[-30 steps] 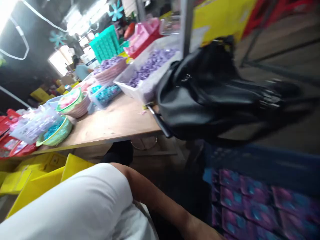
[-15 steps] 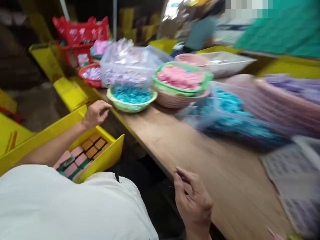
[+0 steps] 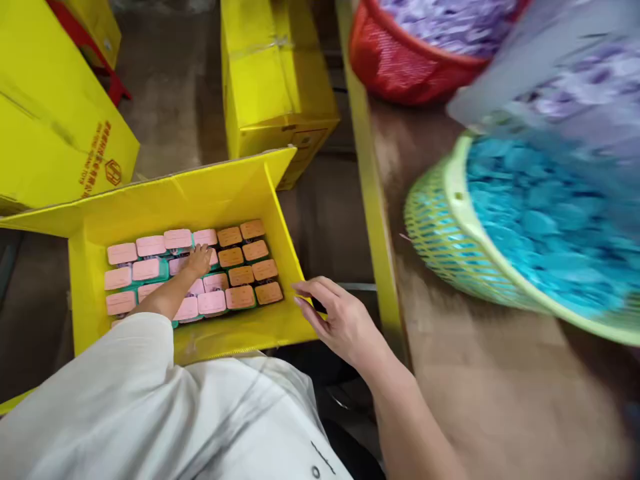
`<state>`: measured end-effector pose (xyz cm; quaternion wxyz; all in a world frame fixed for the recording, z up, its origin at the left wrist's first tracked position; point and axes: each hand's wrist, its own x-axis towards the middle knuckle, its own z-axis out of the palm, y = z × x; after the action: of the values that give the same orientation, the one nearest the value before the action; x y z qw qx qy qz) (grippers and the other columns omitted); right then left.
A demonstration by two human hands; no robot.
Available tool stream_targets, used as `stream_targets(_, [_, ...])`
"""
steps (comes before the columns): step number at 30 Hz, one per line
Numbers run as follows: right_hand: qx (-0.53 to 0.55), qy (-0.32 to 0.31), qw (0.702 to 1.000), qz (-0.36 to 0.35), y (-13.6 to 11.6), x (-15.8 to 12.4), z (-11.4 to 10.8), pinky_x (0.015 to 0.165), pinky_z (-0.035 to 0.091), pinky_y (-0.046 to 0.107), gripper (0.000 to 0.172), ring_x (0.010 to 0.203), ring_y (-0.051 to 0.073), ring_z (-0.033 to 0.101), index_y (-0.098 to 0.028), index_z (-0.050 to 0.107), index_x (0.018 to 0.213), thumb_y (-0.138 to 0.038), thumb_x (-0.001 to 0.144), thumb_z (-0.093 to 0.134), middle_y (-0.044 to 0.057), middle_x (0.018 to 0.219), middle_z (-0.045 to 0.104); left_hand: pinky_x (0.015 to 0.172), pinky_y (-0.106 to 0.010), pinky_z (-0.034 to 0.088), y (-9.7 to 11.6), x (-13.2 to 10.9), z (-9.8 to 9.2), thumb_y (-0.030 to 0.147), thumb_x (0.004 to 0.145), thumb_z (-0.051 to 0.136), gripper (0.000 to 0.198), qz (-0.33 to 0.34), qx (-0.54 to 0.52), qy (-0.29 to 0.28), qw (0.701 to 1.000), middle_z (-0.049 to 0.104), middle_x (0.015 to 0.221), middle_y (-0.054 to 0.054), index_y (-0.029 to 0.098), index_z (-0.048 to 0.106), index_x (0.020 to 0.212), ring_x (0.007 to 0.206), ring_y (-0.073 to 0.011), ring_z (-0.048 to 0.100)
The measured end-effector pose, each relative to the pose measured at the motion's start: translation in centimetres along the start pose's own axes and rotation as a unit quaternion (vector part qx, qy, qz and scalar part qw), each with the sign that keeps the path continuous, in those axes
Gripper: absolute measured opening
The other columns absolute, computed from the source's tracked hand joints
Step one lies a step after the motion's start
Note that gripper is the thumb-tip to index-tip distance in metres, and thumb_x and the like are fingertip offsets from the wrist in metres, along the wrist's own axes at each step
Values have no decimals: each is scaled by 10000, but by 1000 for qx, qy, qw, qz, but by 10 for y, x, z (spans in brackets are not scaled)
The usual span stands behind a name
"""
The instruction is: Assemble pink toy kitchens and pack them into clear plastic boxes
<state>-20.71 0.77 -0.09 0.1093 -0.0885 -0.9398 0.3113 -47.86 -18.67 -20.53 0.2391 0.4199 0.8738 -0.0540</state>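
An open yellow box (image 3: 150, 200) stands on the floor to my left, filled with rows of small pink and orange packs (image 3: 235, 257). My left hand (image 3: 199, 260) reaches down into the box and rests on the pink packs, fingers bent over them; whether it grips one I cannot make out. My right hand (image 3: 337, 320) hovers at the box's near right corner, fingers spread and holding nothing. My white sleeve (image 3: 125, 400) fills the lower left.
A wooden table (image 3: 480, 373) runs along the right with a yellow edge. On it sit a green basket (image 3: 440, 227) of blue pieces and a red basket (image 3: 400, 60) of purple pieces. Closed yellow cartons (image 3: 275, 73) stand on the floor behind.
The view swung left and down from the table to the floor box. My left hand went from the box's rim down onto the packs; my right hand moved from the table edge to the box corner.
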Motion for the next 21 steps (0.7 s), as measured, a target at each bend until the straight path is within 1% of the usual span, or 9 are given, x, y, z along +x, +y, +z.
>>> stream_targets(2, [8, -16, 1000, -17, 15, 6, 6, 693, 579, 308, 151, 777, 185, 688, -196, 638, 1031, -182, 992, 492, 65, 891, 700, 1083, -519, 329, -31, 4, -3, 200, 823, 719, 657, -91, 13, -3, 996, 412, 1490, -283, 27, 436, 1390, 1369, -397, 357])
stream_targets(4, [22, -28, 999, -22, 26, 12, 13, 657, 571, 293, 150, 722, 170, 677, -194, 648, 1027, -191, 994, 503, 57, 867, 701, 1102, -533, 280, -60, 8, -10, 238, 809, 745, 811, -145, 22, -9, 989, 339, 1527, -324, -15, 318, 1451, 1385, -425, 293])
stream_targets(7, [20, -28, 999, -17, 34, 23, 21, 647, 563, 284, 171, 673, 155, 663, -196, 670, 1043, -214, 1003, 504, 51, 847, 700, 1109, -469, 275, -88, 17, -16, 310, 831, 737, 866, -147, 22, -31, 988, 351, 1527, -301, -22, 260, 1472, 1352, -375, 321])
stream_targets(10, [-30, 0, 999, -42, 28, 35, 23, 685, 560, 314, 175, 726, 178, 663, -202, 683, 1045, -205, 994, 515, 60, 854, 701, 1104, -442, 286, -97, 27, -21, 278, 817, 733, 789, -119, 13, -42, 992, 407, 1490, -276, -23, 345, 1435, 1319, -356, 366])
stream_targets(12, [-44, 20, 996, -77, 17, 45, 23, 705, 559, 335, 177, 758, 192, 648, -214, 674, 1083, -177, 976, 538, 61, 863, 694, 1107, -435, 291, -94, 25, -32, 283, 791, 746, 748, -104, 8, -39, 994, 446, 1454, -250, -1, 416, 1399, 1309, -356, 381])
stream_targets(14, [-34, 26, 993, -106, 3, 56, 26, 761, 571, 372, 253, 847, 218, 646, -231, 631, 1198, -182, 955, 580, 78, 952, 687, 1100, -421, 310, -81, 10, -54, 328, 757, 766, 732, -71, -3, -24, 997, 495, 1391, -206, 42, 477, 1365, 1282, -346, 406])
stream_targets(17, [-25, 8, 995, -99, -16, 69, 42, 942, 550, 534, 596, 1199, 346, 574, -263, 471, 1428, -305, 884, 709, 157, 1310, 576, 1050, -423, 374, -41, -34, -102, 410, 666, 807, 748, 86, -79, 32, 993, 568, 1229, -145, 92, 549, 1293, 1178, -325, 480])
stream_targets(19, [-20, -19, 997, -77, -26, 72, 56, 976, 527, 606, 828, 1320, 413, 489, -275, 347, 1520, -350, 816, 777, 186, 1453, 454, 1020, -428, 411, -10, -64, -130, 480, 653, 803, 740, 212, -169, 59, 961, 591, 1168, -112, 134, 567, 1263, 1125, -305, 522])
stream_targets(21, [-1, -50, 997, -51, -33, 67, 62, 880, 584, 563, 927, 1218, 402, 577, -263, 277, 1555, -331, 787, 792, 193, 1392, 494, 1009, -412, 442, 6, -80, -143, 485, 629, 819, 776, 318, -259, 40, 911, 606, 1196, -106, 165, 551, 1284, 1119, -289, 554])
